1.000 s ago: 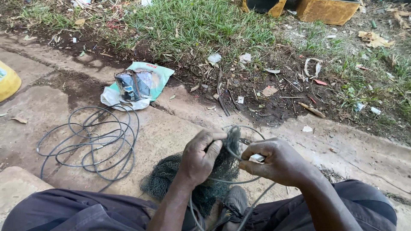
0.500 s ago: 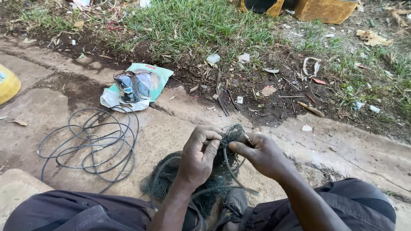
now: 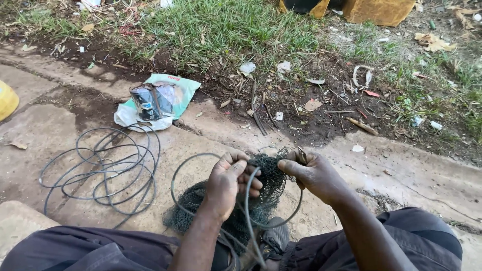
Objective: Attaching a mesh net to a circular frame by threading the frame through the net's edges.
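Gripping dark net [image 3: 268, 175] lower centre: left hand [image 3: 228, 183] closed on wire hoop [image 3: 186, 165] and mesh, right hand [image 3: 314, 173] pinching net's top edge; hands side by side, net between

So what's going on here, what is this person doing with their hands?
A person sits on a concrete slab outdoors and works a dark net with both hands. The left hand grips the bunched net together with a loop of grey wire that curves around it. The right hand pinches the net's upper edge. A loose coil of wire lies on the slab to the left, with a plastic bag beyond it near the grass.
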